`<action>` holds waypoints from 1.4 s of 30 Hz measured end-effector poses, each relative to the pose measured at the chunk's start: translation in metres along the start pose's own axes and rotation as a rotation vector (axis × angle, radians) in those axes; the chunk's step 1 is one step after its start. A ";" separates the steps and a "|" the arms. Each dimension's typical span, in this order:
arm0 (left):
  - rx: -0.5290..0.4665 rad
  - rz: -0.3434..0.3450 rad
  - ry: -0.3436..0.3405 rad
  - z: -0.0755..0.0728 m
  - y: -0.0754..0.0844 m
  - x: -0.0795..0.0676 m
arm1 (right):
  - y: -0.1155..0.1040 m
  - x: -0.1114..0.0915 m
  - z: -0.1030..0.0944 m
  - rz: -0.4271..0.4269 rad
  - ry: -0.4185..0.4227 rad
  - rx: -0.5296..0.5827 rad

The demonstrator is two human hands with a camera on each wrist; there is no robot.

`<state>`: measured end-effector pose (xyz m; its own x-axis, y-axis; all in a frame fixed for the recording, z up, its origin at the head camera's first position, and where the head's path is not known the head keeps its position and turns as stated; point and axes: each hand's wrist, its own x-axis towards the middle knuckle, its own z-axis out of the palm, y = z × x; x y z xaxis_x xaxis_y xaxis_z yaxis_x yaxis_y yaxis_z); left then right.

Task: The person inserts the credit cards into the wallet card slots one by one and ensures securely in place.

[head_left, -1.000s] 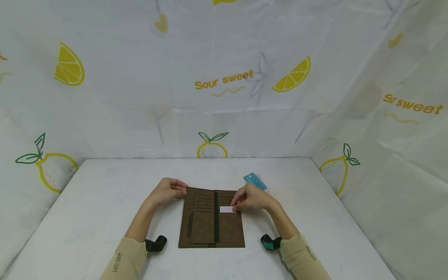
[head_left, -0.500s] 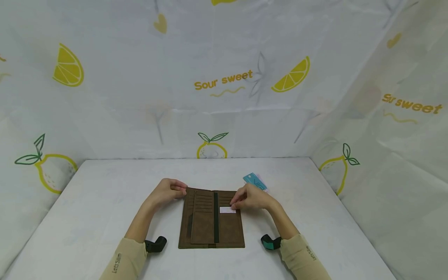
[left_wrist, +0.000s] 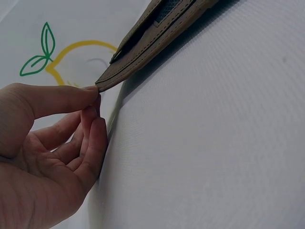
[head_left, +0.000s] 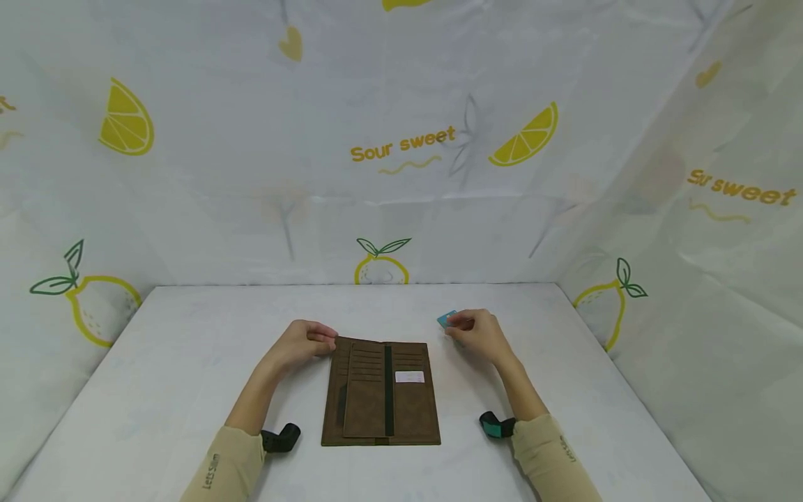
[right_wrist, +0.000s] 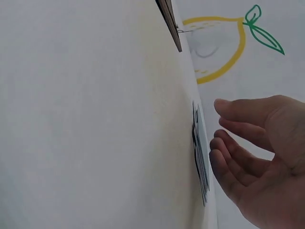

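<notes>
A brown long wallet [head_left: 364, 411] lies spread open on the table, with card slots on both halves and a dark band down the middle. My left hand [head_left: 304, 345] pinches its far left corner between thumb and fingers, and the left wrist view shows that corner lifted slightly. A white card [head_left: 410, 377] sticks out of a slot on the right half. My right hand [head_left: 479, 335] hovers at a small stack of cards, covering most of a blue card [head_left: 444, 318]. In the right wrist view its thumb and fingers stand apart, beside the cards [right_wrist: 200, 157], gripping nothing.
The white table [head_left: 219, 362] reaches back to a white cloth [head_left: 251, 139] printed with lemons, which also hangs at the sides. Black wrist devices [head_left: 280, 438] sit below each hand. The cards lie just beyond the wallet's far right corner.
My right hand has let go of the white card in the wallet slot and moved right and away to the card stack. The left hand has stayed on the wallet's corner.
</notes>
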<state>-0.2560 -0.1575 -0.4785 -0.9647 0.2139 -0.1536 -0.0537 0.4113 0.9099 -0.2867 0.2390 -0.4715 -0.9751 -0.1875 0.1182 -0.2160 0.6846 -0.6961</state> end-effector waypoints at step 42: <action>0.001 -0.011 0.002 0.001 0.002 -0.002 | 0.003 -0.001 -0.020 0.189 -0.159 -0.134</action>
<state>-0.2540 -0.1559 -0.4766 -0.9645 0.2080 -0.1628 -0.0639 0.4141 0.9080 -0.2878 0.2551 -0.4597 -0.9810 -0.1485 -0.1250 -0.0458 0.8030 -0.5943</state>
